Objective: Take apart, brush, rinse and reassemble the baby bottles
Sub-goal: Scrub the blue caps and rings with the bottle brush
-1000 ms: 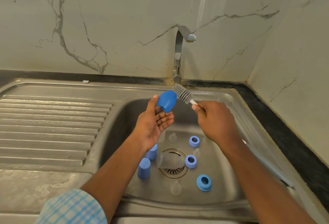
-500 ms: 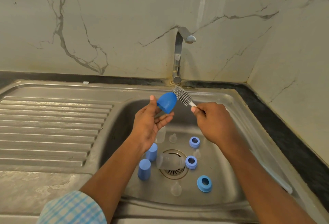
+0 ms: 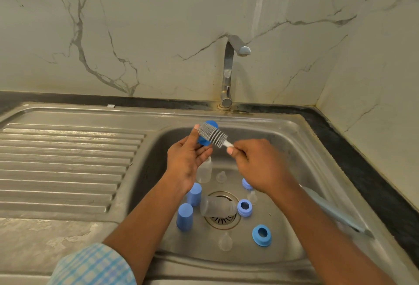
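My left hand (image 3: pixel 188 160) holds a blue bottle cap (image 3: pixel 209 126) above the sink basin, thumb up along its side. My right hand (image 3: pixel 256 164) grips the white handle of a grey bottle brush (image 3: pixel 213 134), whose bristle head lies across the front of the cap. Down in the basin (image 3: pixel 285 148) lie a clear bottle on its side (image 3: pixel 215 206) over the drain, another clear bottle (image 3: pixel 204 169) behind my left hand, two blue caps (image 3: pixel 184 216), three blue collar rings (image 3: pixel 261 234) and several clear teats (image 3: pixel 225 241).
The tap (image 3: pixel 229 69) stands behind the basin, with no water running. A ribbed steel drainboard (image 3: pixel 68 166) lies to the left. The brush's long pale handle (image 3: pixel 333 212) stretches along the basin's right edge. Marble walls close off the back and right.
The brush head has moved left, from beside the cap to across its front. Both hands have shifted slightly with it.
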`<action>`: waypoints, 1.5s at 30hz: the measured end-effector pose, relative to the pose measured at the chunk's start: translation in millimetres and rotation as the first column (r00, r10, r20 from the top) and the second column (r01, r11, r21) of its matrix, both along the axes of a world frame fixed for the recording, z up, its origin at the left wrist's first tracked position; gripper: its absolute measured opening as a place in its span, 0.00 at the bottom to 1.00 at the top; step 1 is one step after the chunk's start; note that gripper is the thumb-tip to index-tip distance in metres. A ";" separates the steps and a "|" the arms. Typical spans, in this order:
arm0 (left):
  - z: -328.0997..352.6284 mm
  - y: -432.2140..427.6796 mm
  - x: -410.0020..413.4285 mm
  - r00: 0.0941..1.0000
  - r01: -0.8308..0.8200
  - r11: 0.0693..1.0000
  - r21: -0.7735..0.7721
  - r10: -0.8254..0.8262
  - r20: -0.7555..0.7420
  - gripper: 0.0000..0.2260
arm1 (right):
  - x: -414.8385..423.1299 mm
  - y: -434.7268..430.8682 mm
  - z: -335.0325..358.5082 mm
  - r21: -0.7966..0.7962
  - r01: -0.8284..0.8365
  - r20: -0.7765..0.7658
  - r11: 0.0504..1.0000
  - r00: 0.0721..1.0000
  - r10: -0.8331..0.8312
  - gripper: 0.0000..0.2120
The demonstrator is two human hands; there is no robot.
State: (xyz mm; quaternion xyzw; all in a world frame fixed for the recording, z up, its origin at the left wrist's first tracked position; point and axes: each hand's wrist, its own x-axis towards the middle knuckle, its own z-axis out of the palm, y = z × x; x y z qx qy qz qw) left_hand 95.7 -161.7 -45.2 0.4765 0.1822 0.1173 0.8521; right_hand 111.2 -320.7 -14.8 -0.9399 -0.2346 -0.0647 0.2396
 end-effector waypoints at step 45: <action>1.5 -7.0 -0.1 0.987 0.162 0.986 0.033 -0.162 0.001 0.20 | 11.3 -17.0 5.4 0.092 0.089 0.036 0.992 0.995 -0.093 0.18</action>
